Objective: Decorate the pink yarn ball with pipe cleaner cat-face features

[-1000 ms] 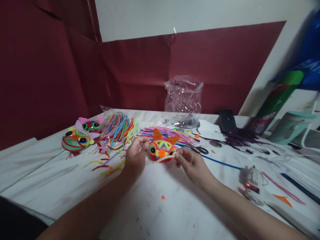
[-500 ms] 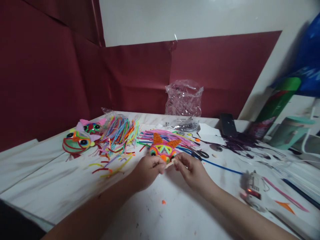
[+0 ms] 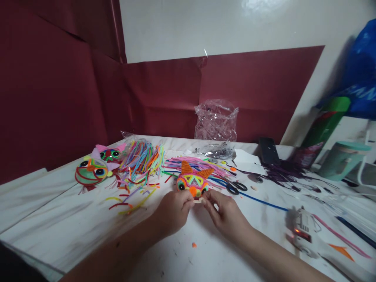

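Note:
My left hand (image 3: 173, 209) and my right hand (image 3: 225, 209) meet in the middle of the table, fingers pinched. Between their fingertips runs a short pale strip (image 3: 198, 201), one end in each hand; its exact kind is too small to tell. Right behind it lies a colourful animal face (image 3: 192, 181) made of fuzzy pipe cleaners, with orange pointed ears, black eyes and an orange nose. My fingers overlap its lower edge, and whether they touch it I cannot tell. Black-handled scissors (image 3: 236, 187) lie just beyond my right hand.
Two similar faces, one green (image 3: 91, 172) and one pink-eared (image 3: 111, 153), lie at left beside a bundle of pipe cleaners (image 3: 141, 160). At right are a glue gun (image 3: 305, 231) with a lit light, a black phone (image 3: 268, 150) and a green mug (image 3: 342, 161). A clear plastic bag (image 3: 216, 121) stands behind.
The view has tilted slightly, so everything sits a little lower. The pale strip between my fingers now lies nearly level instead of slanting. Both hands keep their pinch.

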Available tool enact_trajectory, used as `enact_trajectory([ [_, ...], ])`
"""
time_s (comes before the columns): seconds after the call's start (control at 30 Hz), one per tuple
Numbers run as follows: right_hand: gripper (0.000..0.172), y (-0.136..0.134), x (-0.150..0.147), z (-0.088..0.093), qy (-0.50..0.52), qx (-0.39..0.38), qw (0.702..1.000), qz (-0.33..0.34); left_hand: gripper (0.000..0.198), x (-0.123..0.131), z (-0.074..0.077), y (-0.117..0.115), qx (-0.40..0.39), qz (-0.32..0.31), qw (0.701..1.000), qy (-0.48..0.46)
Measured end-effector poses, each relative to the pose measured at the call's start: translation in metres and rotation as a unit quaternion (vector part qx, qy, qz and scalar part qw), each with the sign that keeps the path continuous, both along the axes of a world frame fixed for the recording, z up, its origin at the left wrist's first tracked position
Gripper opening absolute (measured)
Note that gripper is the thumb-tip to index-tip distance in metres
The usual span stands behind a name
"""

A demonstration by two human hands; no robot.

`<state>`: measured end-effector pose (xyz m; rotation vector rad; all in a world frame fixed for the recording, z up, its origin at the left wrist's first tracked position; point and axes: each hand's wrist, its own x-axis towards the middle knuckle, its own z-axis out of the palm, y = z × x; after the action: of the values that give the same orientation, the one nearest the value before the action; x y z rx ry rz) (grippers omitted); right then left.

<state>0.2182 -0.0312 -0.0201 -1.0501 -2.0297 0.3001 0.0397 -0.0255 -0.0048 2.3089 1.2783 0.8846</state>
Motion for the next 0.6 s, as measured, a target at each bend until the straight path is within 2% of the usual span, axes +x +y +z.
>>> enact_trajectory([
  [0.1,0.023,-0.0003,-0.0011,0.0001,0.005,-0.015,1.0,-0.004,0.025,0.0009,0.0008,-0.001,0.005,0.014,1.0,0.024],
  [0.23,0.023,-0.0009,-0.0023,0.0018,0.017,-0.061,0.998,0.012,0.015,0.0047,0.0027,-0.0032,-0.015,-0.027,0.998,-0.061],
  [0.5,0.024,-0.004,-0.0061,0.0004,0.054,-0.136,0.989,0.019,0.012,0.0047,-0.0016,-0.001,-0.125,-0.036,0.987,-0.092],
  [0.6,0.031,0.0,-0.006,0.0009,0.124,-0.187,0.974,0.027,0.018,0.004,0.0008,0.0003,-0.08,0.005,0.988,-0.135],
])
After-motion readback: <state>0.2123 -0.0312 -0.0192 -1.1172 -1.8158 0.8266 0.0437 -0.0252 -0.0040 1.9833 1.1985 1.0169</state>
